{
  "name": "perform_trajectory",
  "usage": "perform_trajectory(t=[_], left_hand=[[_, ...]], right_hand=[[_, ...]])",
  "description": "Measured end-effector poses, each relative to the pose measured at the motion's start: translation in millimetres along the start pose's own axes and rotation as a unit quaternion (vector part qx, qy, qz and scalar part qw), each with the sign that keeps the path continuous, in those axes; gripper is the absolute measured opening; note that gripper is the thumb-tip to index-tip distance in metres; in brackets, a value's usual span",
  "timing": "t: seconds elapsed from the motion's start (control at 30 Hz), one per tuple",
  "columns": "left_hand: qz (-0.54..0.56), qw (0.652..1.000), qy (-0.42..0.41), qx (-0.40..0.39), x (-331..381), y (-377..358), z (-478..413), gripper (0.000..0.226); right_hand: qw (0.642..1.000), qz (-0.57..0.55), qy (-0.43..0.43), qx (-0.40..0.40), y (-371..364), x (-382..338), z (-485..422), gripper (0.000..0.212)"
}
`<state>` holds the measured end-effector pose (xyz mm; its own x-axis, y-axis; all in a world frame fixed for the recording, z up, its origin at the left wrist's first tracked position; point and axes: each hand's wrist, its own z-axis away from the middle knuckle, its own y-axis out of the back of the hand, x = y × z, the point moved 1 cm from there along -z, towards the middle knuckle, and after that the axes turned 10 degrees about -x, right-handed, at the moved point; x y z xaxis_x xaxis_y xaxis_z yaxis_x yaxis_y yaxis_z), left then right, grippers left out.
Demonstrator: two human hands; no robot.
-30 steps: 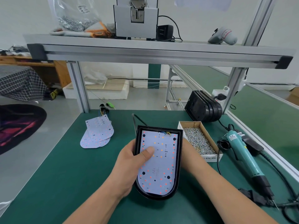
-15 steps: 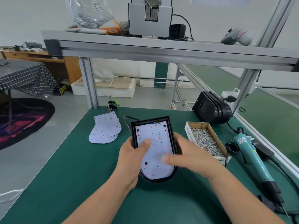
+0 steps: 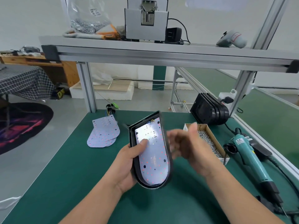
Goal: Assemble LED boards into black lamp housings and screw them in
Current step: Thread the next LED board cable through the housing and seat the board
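Observation:
My left hand [image 3: 127, 160] grips a black lamp housing [image 3: 168, 159] by its left edge, thumb pressed on the white LED board [image 3: 153, 157] seated inside it. The housing is lifted off the green mat and tilted. My right hand [image 3: 189, 146] is blurred just right of the housing, fingers spread and holding nothing. A cardboard box of screws [image 3: 210, 141] lies behind that hand. The teal electric screwdriver [image 3: 250, 160] rests on the mat at the right.
Loose LED boards [image 3: 103, 135] with coloured wires lie at the back left of the green mat [image 3: 64, 183]. Several black housings [image 3: 210, 110] stand stacked at the back right. An aluminium shelf [image 3: 161, 52] spans overhead. A black cable [image 3: 288, 173] trails along the right edge.
The housing has been raised off the mat and tilted by my left hand. My right hand has come off the board and moved to the right, towards the screw box.

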<state>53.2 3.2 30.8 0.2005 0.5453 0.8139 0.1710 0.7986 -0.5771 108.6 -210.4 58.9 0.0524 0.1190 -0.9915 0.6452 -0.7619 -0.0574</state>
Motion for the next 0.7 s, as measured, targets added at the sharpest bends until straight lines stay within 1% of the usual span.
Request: perform_trajectory(t=[0.03,0.07,0.1,0.13,0.17,0.2,0.23,0.3,0.33,0.43,0.5,0.63,0.7], left_hand=[[0.008,1.0,0.009,-0.009,0,0,1,0.047],[0.008,1.0,0.015,-0.022,-1,0,2,0.044],[0.004,0.999,0.018,-0.042,-1,-1,3,0.042],[0.0,0.998,0.019,-0.06,-2,-1,4,0.04],[-0.001,0.997,0.019,-0.072,-3,-2,4,0.038],[0.0,0.996,0.018,-0.082,-3,-4,5,0.037],[0.001,0.996,0.014,-0.087,-3,-5,5,0.035],[0.007,0.998,0.002,-0.07,-1,-6,5,0.033],[0.017,0.999,-0.002,-0.051,0,-5,5,0.035],[0.072,0.997,-0.004,-0.002,2,-1,1,0.041],[0.093,0.996,0.006,0.01,2,-1,0,0.042],[0.091,0.995,0.046,-0.009,-1,0,1,0.051],[0.081,0.995,0.05,-0.023,-2,1,2,0.053]], right_hand=[[0.999,0.017,0.017,0.046,4,0,-1,0.057],[0.995,0.072,0.027,0.071,6,0,-1,0.038],[0.987,0.141,0.018,0.069,5,3,-1,0.042],[0.978,0.205,-0.007,0.046,3,9,0,0.056],[0.965,0.258,-0.042,0.021,0,14,0,0.057],[0.955,0.29,-0.07,0.012,-2,17,-1,0.049],[0.95,0.301,-0.08,0.012,-4,18,-2,0.036],[0.962,0.262,-0.075,0.022,-5,17,-3,0.013],[0.967,0.243,-0.066,0.029,-6,15,-3,0.008],[0.965,0.253,-0.024,0.058,-5,11,-1,0.016],[0.96,0.27,0.0,0.068,-9,11,-1,0.019],[0.968,0.249,0.011,0.035,-23,16,-2,0.02],[0.97,0.24,0.007,0.049,-24,16,-3,0.021]])
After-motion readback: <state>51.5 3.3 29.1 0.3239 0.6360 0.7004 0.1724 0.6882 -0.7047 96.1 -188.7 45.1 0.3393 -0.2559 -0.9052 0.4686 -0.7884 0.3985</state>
